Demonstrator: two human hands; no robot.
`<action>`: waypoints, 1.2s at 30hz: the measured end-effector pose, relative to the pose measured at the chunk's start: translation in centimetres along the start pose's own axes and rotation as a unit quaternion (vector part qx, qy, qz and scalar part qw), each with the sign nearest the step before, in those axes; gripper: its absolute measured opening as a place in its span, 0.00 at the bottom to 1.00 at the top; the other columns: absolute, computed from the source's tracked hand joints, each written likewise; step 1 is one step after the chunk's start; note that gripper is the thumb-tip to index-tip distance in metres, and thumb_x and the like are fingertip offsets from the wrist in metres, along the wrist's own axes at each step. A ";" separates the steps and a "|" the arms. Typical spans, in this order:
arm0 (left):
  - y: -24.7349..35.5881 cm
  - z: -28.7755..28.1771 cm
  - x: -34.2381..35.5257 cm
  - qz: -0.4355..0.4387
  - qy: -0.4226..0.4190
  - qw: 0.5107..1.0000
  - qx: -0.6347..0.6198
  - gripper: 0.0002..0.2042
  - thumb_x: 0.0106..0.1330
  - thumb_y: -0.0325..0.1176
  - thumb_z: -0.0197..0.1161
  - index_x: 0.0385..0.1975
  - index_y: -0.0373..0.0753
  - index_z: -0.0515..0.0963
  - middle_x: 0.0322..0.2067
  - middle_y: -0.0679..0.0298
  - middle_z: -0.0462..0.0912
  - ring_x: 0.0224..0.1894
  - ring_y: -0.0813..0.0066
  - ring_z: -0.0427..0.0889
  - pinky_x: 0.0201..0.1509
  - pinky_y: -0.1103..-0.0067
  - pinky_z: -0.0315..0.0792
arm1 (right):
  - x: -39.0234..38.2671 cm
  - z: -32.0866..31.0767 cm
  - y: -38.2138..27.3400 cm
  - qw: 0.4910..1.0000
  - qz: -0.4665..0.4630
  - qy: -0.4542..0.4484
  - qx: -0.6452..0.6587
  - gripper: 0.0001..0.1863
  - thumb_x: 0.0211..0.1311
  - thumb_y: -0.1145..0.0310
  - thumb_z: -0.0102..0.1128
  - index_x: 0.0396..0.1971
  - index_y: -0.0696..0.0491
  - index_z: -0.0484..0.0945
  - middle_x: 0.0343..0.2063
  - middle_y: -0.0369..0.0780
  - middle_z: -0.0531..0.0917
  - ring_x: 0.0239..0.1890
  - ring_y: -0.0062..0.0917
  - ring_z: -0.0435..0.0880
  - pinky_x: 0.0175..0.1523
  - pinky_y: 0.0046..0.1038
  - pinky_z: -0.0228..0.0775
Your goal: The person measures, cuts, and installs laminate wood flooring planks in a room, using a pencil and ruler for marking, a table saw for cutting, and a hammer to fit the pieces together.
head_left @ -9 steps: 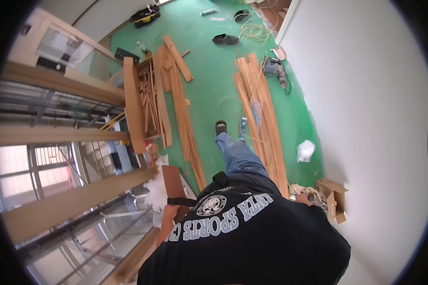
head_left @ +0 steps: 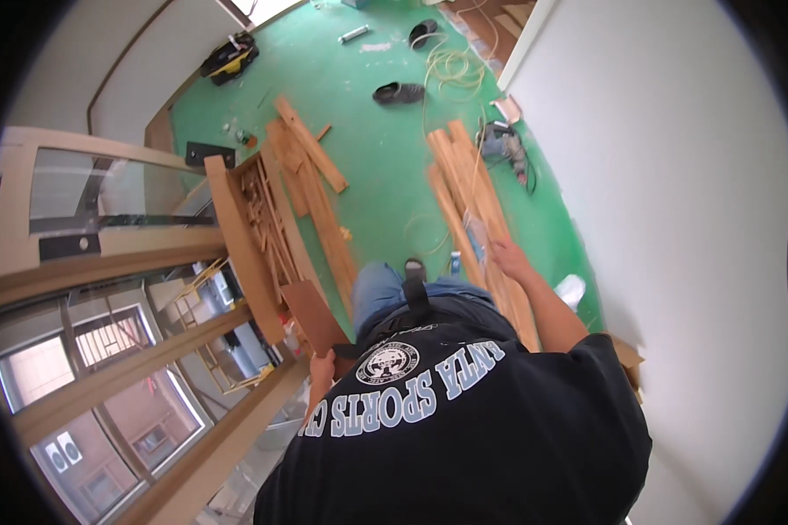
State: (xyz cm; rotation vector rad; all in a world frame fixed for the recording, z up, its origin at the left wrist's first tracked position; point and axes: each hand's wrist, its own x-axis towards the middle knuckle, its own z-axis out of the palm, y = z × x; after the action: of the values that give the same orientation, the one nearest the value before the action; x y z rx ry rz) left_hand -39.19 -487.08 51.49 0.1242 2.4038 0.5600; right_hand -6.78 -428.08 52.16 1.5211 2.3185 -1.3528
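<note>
My left hand [head_left: 322,366] is closed around the lower end of a short reddish-brown board [head_left: 313,317], which tilts up beside the long cardboard carton. My right arm stretches forward, and my right hand [head_left: 508,260] is over the right-hand stack of long wooden planks [head_left: 466,171]. Its fingers look loosely extended, though slightly blurred; whether they touch the wood is unclear. Close beside them, a clear plastic bag with something blue [head_left: 476,234] lies on the planks. A small blue-and-white tube [head_left: 455,262] is left of that stack.
The open carton [head_left: 228,223] holds thin wood strips, with more planks [head_left: 320,210] alongside. Ahead lie a power tool [head_left: 504,144], coiled hose [head_left: 453,70], shoes [head_left: 399,93] and a tool bag [head_left: 230,59]. Windows [head_left: 105,341] flank my left, a white wall [head_left: 674,175] my right.
My right hand has moved forward from beside the small cardboard box to the plank stack. The view has shifted, and the board in my left hand now stands nearer the carton.
</note>
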 end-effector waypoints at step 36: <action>125.6 3.2 72.1 0.182 -0.173 0.948 0.196 0.24 0.64 0.50 0.73 0.47 0.33 0.85 0.45 0.46 0.89 0.53 0.49 0.87 0.57 0.63 0.79 | 102.8 -67.5 -37.2 0.976 0.099 0.186 0.047 0.28 0.70 0.56 0.60 0.64 0.54 0.71 0.49 0.51 0.87 0.54 0.48 0.85 0.60 0.43 0.76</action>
State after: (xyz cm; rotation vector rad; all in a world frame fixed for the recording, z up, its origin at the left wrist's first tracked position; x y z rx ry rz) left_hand -100.08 -355.91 60.48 0.7863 2.1204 0.1869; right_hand -61.67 -313.00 68.31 2.1332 2.2346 -1.2305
